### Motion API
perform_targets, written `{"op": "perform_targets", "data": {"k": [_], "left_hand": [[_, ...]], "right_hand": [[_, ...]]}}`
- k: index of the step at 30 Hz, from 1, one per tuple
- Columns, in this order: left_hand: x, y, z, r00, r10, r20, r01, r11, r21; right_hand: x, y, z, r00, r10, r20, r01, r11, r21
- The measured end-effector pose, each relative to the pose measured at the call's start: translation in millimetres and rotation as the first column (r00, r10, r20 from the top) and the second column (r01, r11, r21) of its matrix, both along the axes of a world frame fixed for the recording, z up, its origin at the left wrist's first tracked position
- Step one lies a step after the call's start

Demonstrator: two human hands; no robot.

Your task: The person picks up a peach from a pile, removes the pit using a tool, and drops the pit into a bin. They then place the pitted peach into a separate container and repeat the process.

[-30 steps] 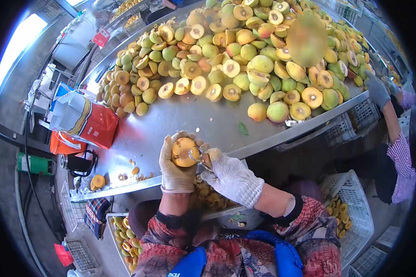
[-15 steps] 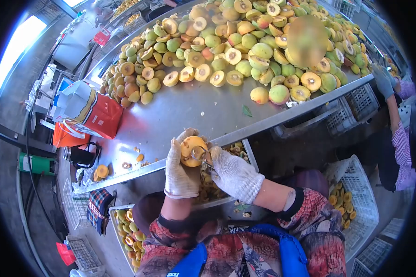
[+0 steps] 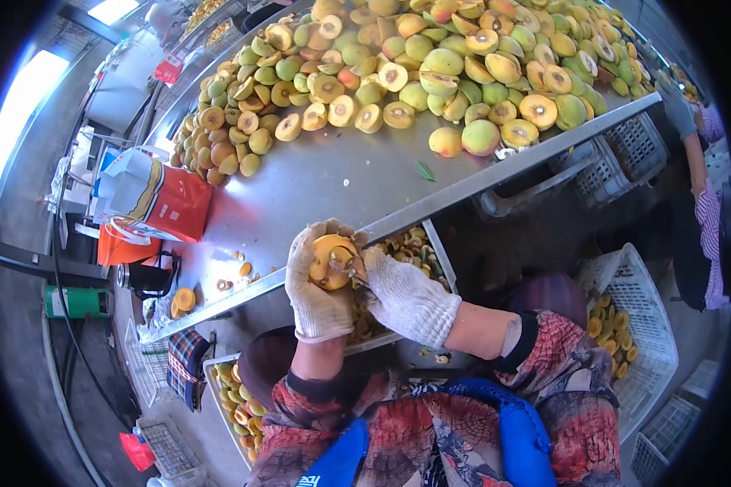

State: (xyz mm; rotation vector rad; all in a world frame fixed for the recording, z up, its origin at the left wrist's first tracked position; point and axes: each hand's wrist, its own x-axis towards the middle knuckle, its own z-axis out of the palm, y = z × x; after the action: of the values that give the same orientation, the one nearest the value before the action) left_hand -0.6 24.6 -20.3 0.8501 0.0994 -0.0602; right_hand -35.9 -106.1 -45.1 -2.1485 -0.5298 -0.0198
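Note:
My left hand (image 3: 318, 292), in a white knit glove with bare-looking stained fingertips, is wrapped round a halved orange-yellow fruit (image 3: 326, 258), its cut face turned up and to the right. My right hand (image 3: 410, 296), also gloved, grips a small metal tool (image 3: 357, 269) whose tip is at the middle of the cut face. Both hands are just off the front edge of the metal table (image 3: 300, 183), over a crate (image 3: 435, 243) of fruit pieces.
Halved fruits (image 3: 439, 69) are heaped across the table's far side. A red and white bag (image 3: 175, 203) and a black-strapped flask (image 3: 142, 277) stand at left. Crates with fruit stand at lower left (image 3: 234, 398) and right (image 3: 638, 325). A co-worker's arm (image 3: 694, 162) shows at far right.
The view has shifted slightly, so the fruit pile appears higher and further left. The fruit stays in my left hand, and the tool in my right hand has turned slightly against it.

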Motion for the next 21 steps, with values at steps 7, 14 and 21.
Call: {"op": "perform_targets", "data": {"k": [7,14,21], "left_hand": [[-11.0,-8.2,-1.3,0.997,0.035,0.067,-0.043,0.992,0.115],[-14.4,-7.8,1.5,0.991,0.026,0.135,-0.064,0.958,0.281],[-12.9,2.3,-0.7,0.980,-0.061,0.191,-0.018,0.922,0.387]], "right_hand": [[-3.5,3.0,-4.3,0.997,0.019,-0.078,-0.010,0.994,0.108],[-9.9,7.7,-4.5,0.985,0.049,-0.168,-0.015,0.980,0.198],[-19.2,6.6,-6.2,0.972,0.031,-0.234,0.038,0.957,0.287]]}}
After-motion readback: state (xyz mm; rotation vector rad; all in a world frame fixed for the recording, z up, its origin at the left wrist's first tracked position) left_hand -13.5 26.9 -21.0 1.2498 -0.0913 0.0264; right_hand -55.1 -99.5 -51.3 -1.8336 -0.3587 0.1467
